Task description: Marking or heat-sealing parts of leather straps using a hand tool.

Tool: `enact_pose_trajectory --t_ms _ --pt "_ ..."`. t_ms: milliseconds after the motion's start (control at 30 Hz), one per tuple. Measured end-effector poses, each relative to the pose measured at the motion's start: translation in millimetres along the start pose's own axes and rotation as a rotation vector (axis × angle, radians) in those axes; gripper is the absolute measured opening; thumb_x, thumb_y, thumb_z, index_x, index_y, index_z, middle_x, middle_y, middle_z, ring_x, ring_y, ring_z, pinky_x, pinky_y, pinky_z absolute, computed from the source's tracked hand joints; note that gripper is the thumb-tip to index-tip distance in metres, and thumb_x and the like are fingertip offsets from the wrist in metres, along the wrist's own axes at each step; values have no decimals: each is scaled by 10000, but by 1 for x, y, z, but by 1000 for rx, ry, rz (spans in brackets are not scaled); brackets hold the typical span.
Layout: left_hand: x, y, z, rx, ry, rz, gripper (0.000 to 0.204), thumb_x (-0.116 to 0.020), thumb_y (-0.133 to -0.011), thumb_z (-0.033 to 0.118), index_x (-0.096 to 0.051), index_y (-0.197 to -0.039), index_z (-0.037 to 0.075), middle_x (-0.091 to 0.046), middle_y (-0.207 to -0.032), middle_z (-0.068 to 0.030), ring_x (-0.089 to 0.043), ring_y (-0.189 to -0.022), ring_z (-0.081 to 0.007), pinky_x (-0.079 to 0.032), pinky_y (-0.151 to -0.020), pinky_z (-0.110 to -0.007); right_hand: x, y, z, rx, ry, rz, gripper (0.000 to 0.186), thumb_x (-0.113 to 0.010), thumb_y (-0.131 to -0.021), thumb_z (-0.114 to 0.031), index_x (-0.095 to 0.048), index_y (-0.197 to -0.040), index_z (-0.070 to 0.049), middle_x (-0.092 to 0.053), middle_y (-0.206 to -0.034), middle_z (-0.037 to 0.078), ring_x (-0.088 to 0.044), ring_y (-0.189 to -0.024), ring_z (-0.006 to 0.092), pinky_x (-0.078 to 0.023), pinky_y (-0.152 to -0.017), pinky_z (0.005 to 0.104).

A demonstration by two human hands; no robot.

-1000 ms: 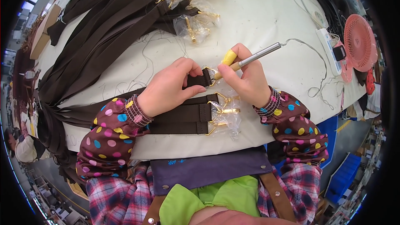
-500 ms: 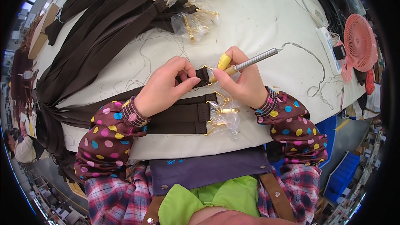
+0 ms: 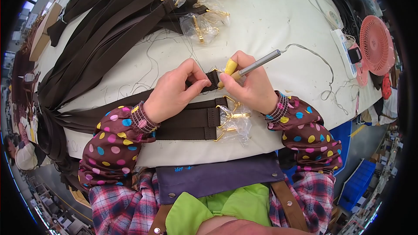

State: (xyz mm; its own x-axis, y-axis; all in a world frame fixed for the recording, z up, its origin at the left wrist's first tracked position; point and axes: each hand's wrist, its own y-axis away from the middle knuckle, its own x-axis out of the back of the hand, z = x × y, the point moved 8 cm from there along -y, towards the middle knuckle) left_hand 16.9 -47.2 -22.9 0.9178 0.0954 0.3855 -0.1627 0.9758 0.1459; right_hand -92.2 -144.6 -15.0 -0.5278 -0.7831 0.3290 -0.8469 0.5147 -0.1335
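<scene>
My left hand point(image 3: 176, 89) is closed in a pinch at the end of a dark brown strap point(image 3: 212, 79), beside its stitched loop. My right hand point(image 3: 254, 82) grips a corded pen-like tool point(image 3: 261, 62) with a silver barrel, its front end close to the strap's end and gold hardware. Yellow wrapping point(image 3: 230, 66) covers a finger of that hand. My fingers partly hide the strap end and the tool's tip. Just nearer to me lie more dark brown straps point(image 3: 191, 118), with gold clasps point(image 3: 235, 115) in clear plastic wrap.
A large bundle of brown straps point(image 3: 104, 30) spreads over the far left of the white table point(image 3: 278, 21), with wrapped gold clasps point(image 3: 198, 28). Loose threads lie around. At the right are a power strip point(image 3: 344, 52), a pink fan point(image 3: 375, 43) and the tool's cord point(image 3: 333, 76).
My right hand and the pen-like tool have shifted slightly left and toward the strap's end. My left hand stays pinched at nearly the same spot.
</scene>
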Motion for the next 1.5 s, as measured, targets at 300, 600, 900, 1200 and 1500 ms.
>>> enact_pose_trajectory --t_ms 300,600,900,1200,1500 --pt "-1 0 -4 9 15 2 103 -580 -925 57 -495 -936 0 -629 -911 -68 -604 -873 -115 -483 -770 -250 0 0 1 14 34 13 224 -670 -793 -135 -479 -815 -20 -563 -663 99 -525 -629 215 -423 -560 335" --pt "0 -1 -1 -7 -10 2 98 -576 -925 48 -494 -937 -4 -625 -902 -69 -607 -880 -117 -487 -777 -252 0 -1 0 3 44 19 227 -668 -792 -135 -476 -812 -16 -560 -659 103 -526 -626 221 -423 -557 342" --pt "28 -1 8 -6 -312 22 169 -648 -845 83 -531 -959 39 -642 -875 -82 -655 -760 -220 -510 -669 -316 2 0 -4 -70 -128 33 207 -652 -836 -122 -473 -834 -18 -591 -681 84 -571 -611 146 -445 -543 273" --pt "4 -8 24 -220 -440 -233 210 -706 -803 106 -575 -965 88 -530 -954 -57 -572 -792 -210 -480 -695 -316 -5 -2 -6 21 -78 -37 223 -663 -834 -125 -470 -843 -14 -585 -677 70 -559 -590 118 -438 -529 251" --pt "3 -14 20 -215 -380 -237 94 -643 -838 127 -574 -896 98 -545 -920 -73 -588 -841 -270 -478 -717 -357 -6 -3 0 2 -41 -29 227 -675 -818 -135 -484 -818 -12 -577 -666 85 -558 -572 152 -436 -523 280"
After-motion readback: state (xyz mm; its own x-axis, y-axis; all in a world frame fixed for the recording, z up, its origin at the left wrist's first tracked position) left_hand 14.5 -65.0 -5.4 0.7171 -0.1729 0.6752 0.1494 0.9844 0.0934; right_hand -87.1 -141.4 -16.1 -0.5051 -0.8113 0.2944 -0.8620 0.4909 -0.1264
